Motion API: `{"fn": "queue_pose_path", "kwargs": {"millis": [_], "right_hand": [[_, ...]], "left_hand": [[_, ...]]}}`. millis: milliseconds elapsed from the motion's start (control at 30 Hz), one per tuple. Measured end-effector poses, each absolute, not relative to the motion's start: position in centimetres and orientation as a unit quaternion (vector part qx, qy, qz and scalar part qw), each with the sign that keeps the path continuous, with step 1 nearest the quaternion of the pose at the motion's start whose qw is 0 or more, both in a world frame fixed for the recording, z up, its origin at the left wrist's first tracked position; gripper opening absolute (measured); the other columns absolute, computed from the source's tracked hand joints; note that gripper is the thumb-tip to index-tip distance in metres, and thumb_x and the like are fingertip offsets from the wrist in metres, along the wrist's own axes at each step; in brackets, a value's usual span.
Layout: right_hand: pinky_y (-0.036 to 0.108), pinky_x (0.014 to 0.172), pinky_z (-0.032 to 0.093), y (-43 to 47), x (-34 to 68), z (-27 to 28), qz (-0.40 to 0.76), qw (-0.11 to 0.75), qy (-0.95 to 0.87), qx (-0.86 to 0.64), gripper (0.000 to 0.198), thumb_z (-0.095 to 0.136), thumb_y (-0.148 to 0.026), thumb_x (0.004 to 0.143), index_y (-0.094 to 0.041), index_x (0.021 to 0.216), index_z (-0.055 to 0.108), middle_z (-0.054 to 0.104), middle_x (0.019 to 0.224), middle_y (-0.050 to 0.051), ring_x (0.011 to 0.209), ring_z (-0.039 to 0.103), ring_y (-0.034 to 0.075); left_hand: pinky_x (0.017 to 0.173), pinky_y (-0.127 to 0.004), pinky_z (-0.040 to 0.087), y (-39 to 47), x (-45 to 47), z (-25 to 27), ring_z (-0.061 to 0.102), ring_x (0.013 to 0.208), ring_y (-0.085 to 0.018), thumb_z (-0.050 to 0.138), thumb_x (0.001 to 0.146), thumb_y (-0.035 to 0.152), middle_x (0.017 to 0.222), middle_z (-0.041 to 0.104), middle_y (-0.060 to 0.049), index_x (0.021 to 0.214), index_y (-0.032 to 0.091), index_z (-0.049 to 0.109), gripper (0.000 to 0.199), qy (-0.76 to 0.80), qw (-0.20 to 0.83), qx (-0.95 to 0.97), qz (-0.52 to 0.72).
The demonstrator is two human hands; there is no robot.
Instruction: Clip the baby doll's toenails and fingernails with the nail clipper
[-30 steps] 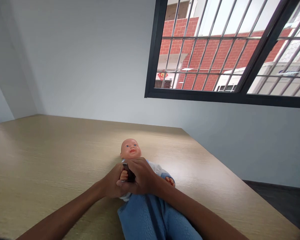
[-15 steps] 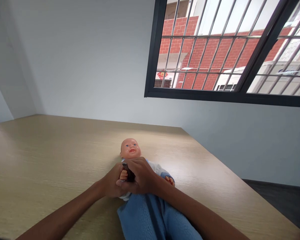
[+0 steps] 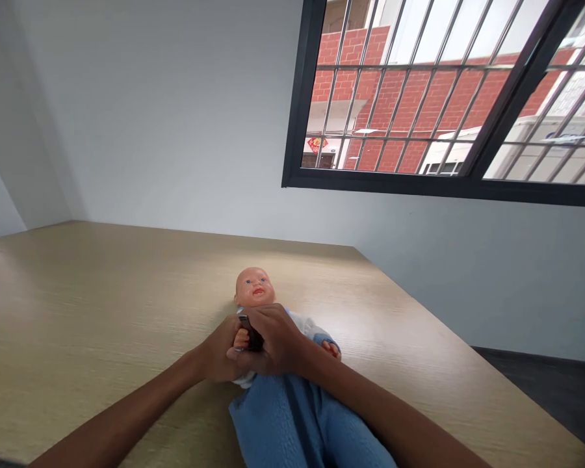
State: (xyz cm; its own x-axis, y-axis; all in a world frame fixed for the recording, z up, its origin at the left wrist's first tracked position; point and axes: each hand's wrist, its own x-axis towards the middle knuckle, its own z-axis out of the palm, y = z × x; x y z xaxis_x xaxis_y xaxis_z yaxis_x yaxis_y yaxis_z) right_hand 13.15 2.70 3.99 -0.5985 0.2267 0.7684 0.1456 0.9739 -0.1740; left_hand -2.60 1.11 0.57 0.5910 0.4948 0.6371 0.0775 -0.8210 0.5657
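A baby doll (image 3: 255, 287) in a white top and blue trousers (image 3: 283, 422) lies on its back, head away from me. My left hand (image 3: 220, 351) is closed around one of the doll's small hands (image 3: 242, 338), whose fingers poke out beside my thumb. In my right hand (image 3: 279, 338) is a dark nail clipper (image 3: 251, 333) with a shiny metal end, held up against those doll fingers. Whether its jaws touch a fingertip I cannot tell. The doll's other hand (image 3: 331, 350), in a blue cuff, rests past my right wrist. My hands hide most of its chest.
The doll lies on a pale wooden table (image 3: 127, 312) whose right edge slants toward me. Behind it stands a light grey wall (image 3: 175, 117) with a dark-framed, barred window (image 3: 380, 181). Dark floor (image 3: 526, 383) shows beyond the right edge.
Both hands keep their hold on the doll's hand and the clipper. The view has shifted very slightly; otherwise nothing visibly differs.
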Motion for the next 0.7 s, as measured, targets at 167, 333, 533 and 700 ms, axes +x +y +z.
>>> {"fn": "queue_pose_path", "kwargs": {"millis": [167,333,533,700], "right_hand": [[0.026,0.051,0.022,2.65,13.26,3.94,0.036,0.419,-0.899,-0.119,0.053,0.05,-0.065,0.093,-0.019,0.069,0.039,0.046,0.059,-0.003,0.052,0.037,0.01],[0.026,0.052,0.022,2.52,13.22,4.11,0.04,0.429,-0.896,-0.108,0.05,0.052,-0.061,0.093,-0.019,0.069,0.04,0.046,0.059,-0.003,0.052,0.035,0.01],[0.027,0.051,0.02,2.41,13.22,4.44,0.051,0.433,-0.894,-0.1,0.049,0.052,-0.06,0.094,-0.02,0.069,0.038,0.042,0.058,-0.004,0.051,0.032,0.01],[0.026,0.051,0.021,2.5,13.3,4.39,0.052,0.431,-0.895,-0.103,0.048,0.053,-0.06,0.094,-0.02,0.071,0.039,0.044,0.06,-0.004,0.052,0.035,0.01]], "left_hand": [[0.053,-0.022,0.038,1.15,-2.5,0.65,0.044,0.059,-0.009,0.048,0.067,0.011,0.07,0.052,0.0,0.077,0.014,0.046,0.01,0.15,0.233,0.857,0.434],[0.054,-0.021,0.036,1.36,-2.46,0.71,0.048,0.059,-0.008,0.047,0.07,0.01,0.065,0.051,0.001,0.068,0.013,0.043,0.005,0.135,0.209,0.87,0.426],[0.054,-0.021,0.034,1.16,-2.49,1.06,0.046,0.055,-0.007,0.046,0.072,0.008,0.058,0.046,0.002,0.063,0.012,0.043,0.011,0.142,0.189,0.879,0.413],[0.049,-0.02,0.032,1.39,-2.85,0.22,0.043,0.054,-0.007,0.049,0.072,0.012,0.06,0.047,0.001,0.065,0.013,0.044,0.008,0.18,0.208,0.873,0.403]]}}
